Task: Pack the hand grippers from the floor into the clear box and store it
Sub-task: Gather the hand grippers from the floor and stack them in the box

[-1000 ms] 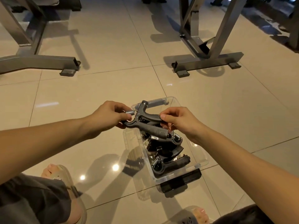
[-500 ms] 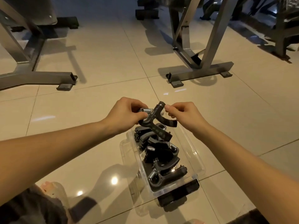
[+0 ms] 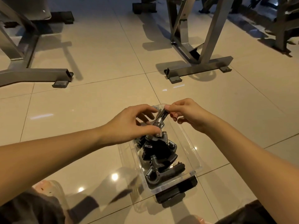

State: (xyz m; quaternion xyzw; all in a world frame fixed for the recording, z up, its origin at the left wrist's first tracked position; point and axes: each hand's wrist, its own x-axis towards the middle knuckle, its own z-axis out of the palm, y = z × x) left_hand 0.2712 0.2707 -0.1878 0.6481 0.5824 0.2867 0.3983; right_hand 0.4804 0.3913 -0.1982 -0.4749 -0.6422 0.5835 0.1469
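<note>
A clear plastic box (image 3: pixel 192 150) lies on the tiled floor in front of me, with a black latch (image 3: pixel 177 190) at its near end. Several dark grey hand grippers (image 3: pixel 161 159) with metal springs are piled inside it. Both hands hold one more hand gripper (image 3: pixel 160 119) upright over the far end of the box. My left hand (image 3: pixel 131 125) grips its lower part with curled fingers. My right hand (image 3: pixel 186 114) pinches its top end between thumb and forefinger.
Grey metal gym frames stand on the floor, one foot at the left (image 3: pixel 37 75) and one at the right (image 3: pixel 199 68). More dark equipment (image 3: pixel 284 26) stands at the far right. My knees and a sandalled foot (image 3: pixel 48 188) sit at the bottom edge.
The held hand gripper has turned from lying across to standing upright and has come lower over the box's far end. My hands have closed in around it.
</note>
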